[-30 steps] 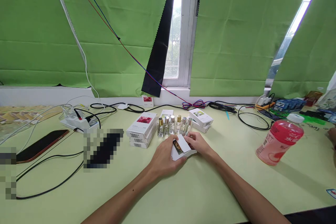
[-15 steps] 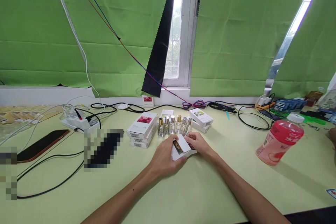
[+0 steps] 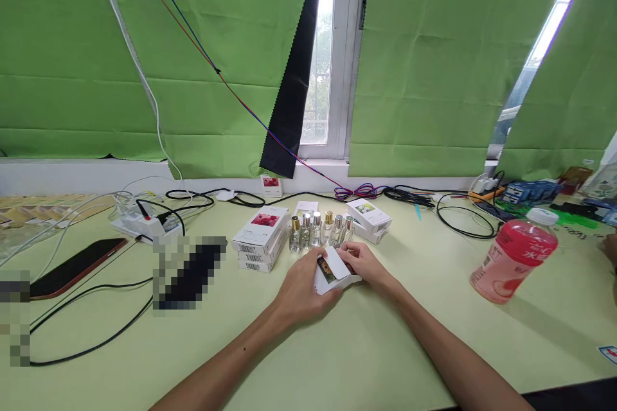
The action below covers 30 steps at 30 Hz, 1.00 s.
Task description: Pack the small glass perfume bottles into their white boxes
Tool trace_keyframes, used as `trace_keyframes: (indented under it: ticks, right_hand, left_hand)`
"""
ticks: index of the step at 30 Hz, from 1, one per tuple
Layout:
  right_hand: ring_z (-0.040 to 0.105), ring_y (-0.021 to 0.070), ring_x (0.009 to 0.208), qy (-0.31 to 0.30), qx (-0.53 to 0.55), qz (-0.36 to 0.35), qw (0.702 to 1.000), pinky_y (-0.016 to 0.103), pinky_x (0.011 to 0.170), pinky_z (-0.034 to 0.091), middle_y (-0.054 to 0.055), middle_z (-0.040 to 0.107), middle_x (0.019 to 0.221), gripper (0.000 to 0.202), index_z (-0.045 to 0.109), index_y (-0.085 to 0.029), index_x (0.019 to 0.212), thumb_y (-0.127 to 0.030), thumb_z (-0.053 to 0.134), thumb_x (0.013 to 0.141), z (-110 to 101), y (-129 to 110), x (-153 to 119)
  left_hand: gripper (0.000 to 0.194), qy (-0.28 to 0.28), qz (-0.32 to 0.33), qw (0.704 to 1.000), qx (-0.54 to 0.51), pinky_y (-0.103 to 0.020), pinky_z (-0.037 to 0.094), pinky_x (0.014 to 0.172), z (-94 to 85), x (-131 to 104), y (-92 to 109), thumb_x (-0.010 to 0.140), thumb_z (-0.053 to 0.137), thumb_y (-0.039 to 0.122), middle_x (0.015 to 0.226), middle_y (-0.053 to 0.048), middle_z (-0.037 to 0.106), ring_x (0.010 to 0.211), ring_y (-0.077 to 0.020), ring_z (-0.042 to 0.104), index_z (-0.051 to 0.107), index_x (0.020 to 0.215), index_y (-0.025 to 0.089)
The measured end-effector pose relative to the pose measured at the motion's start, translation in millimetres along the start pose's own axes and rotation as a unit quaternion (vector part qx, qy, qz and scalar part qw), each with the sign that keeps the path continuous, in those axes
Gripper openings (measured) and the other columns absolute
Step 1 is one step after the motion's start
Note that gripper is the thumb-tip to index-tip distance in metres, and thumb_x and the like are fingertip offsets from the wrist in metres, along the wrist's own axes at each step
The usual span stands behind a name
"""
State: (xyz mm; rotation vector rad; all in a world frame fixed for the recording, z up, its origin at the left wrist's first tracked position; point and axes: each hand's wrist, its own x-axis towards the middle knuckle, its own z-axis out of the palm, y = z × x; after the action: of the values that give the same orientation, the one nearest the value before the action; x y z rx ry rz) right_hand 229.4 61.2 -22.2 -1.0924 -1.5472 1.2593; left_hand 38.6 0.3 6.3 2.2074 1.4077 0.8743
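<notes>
A small white box with a raised white flap and a dark picture is between my hands, low over the table. My left hand wraps round its left side, thumb along the near edge. The fingers of my right hand are bent against the box's right end, partly behind the flap. Just beyond the box stand several small glass bottles with gold and silver caps. Left of them is a stack of white boxes with a red picture on top; to their right lie more white boxes.
A pink drink bottle stands at the right. A phone, a power strip and black cables lie on the left. Coiled cables run along the back, and part of another person's hand shows at the right edge.
</notes>
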Motion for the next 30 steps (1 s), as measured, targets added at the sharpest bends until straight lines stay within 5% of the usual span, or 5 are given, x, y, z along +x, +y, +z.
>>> trace_keyframes:
  ticks: [30]
  right_hand:
    - [0.037,0.0095,0.049,-0.027,-0.018,0.004,0.999,0.027,0.049,0.026,-0.005,0.045,0.052,0.045,0.051,-0.02,0.06,-0.061,0.067,0.071,-2.7,-1.8,-0.4]
  left_hand:
    - [0.043,-0.002,0.01,1.0,-0.004,-0.032,0.043,0.069,0.9,0.4,-1.2,0.074,0.073,0.035,0.099,-0.002,0.069,0.084,-0.0234,0.064,0.051,0.11,0.026]
